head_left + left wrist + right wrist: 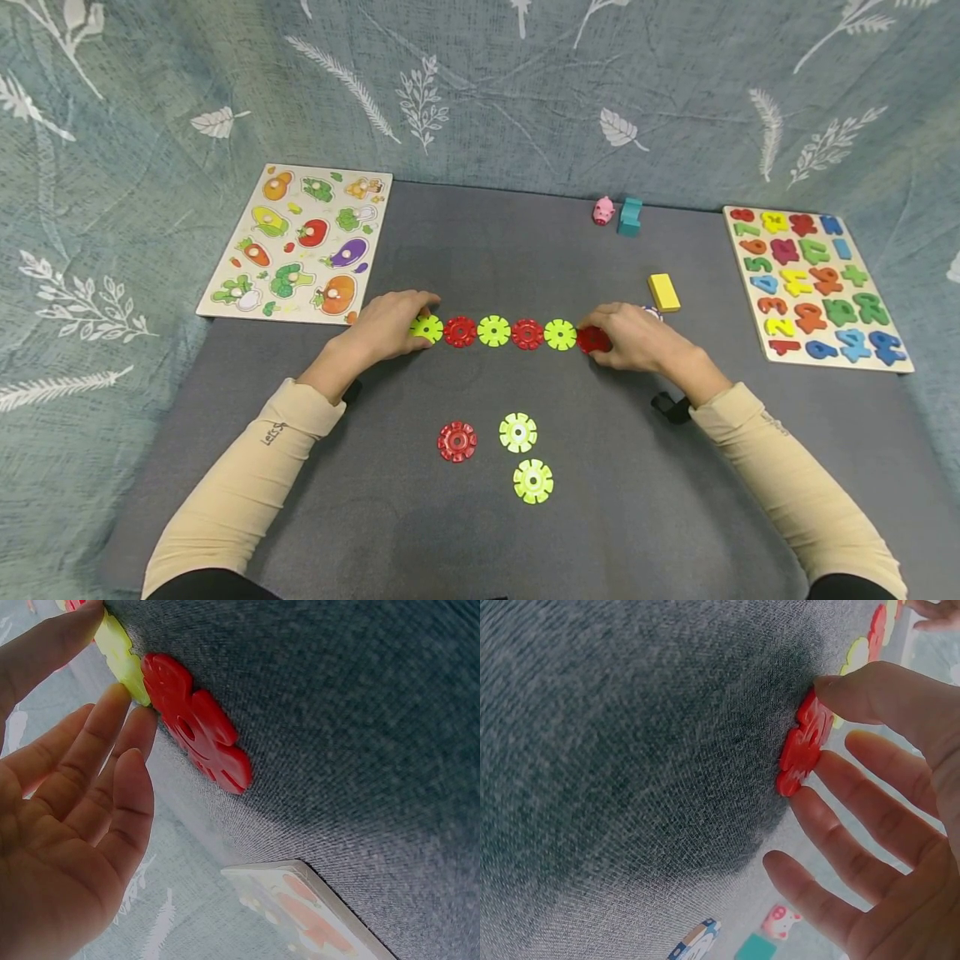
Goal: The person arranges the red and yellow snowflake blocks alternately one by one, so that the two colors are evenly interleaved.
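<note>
On the dark cloth, yellow-green and red notched plastic discs lie in a row, alternating in colour. My left hand (pixel 390 325) pinches a yellow-green disc (pixel 427 329) between thumb and fingertips near the row's left end. A red disc (pixel 187 720) beside it shows in the left wrist view; my hand hides it from the head view. At the right end, my right hand (pixel 633 337) grips a red disc (pixel 806 746) by its edges, next to a yellow-green disc (pixel 560 334). Nearer the front lie a loose red disc (pixel 457 442) and two yellow-green discs (pixel 518 432).
A vegetable puzzle board (pixel 300 242) stands back left, a number puzzle board (pixel 817 287) at right. Behind my right hand are a yellow block (pixel 663 292), a pink pig figure (pixel 603 211), a teal block (pixel 630 217) and a partly hidden round piece (pixel 695 942).
</note>
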`<state>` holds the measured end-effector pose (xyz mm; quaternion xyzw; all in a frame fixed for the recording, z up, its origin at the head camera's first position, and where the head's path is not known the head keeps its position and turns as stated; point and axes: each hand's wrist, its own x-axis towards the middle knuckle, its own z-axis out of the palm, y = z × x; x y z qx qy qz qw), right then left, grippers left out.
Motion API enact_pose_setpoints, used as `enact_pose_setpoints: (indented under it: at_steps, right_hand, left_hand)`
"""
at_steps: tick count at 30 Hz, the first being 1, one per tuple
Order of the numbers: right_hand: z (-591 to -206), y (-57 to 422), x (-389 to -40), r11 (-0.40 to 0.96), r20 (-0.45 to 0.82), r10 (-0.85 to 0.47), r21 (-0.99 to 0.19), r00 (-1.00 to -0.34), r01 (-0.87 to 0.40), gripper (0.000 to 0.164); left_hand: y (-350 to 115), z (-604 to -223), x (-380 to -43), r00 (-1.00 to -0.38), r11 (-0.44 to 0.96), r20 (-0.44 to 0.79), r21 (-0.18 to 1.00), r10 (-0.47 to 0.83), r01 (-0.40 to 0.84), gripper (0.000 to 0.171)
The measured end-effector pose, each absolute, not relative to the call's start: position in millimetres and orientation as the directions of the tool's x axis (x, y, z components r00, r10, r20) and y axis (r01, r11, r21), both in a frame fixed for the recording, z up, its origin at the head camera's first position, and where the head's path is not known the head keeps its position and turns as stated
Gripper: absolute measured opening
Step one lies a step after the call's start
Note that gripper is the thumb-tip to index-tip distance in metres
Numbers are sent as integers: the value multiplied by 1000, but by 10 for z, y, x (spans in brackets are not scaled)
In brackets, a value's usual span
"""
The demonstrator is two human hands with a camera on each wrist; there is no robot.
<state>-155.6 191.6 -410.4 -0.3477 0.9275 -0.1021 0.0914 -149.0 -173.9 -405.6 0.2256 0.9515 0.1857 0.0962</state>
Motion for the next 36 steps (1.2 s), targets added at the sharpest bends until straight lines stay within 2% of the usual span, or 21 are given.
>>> enact_pose_setpoints:
  at_steps: [12,18,27,36]
  right_hand:
    - [-4106,1924,-1549,723,-76,-679,-244,-730,-647,38]
    - [-4111,1920,-1534,697,-23,-704,-212,-710,-685,37]
    - [-4088,1815,-1445,599,106,-780,-160,-617,-785,36]
    - [-4101,1588,-1223,498,110,-855,-99,-507,-861,31]
  left_hand:
    - [-1741,-4051,-1493,-879,830,-99,394,466,395,62]
    - [-1737,-4054,-1495,-880,831,-102,395,463,392,62]
    - [-1745,-4052,-1496,-880,832,-104,392,464,392,62]
    - [-1743,-4044,-1494,-880,834,-106,389,463,392,62]
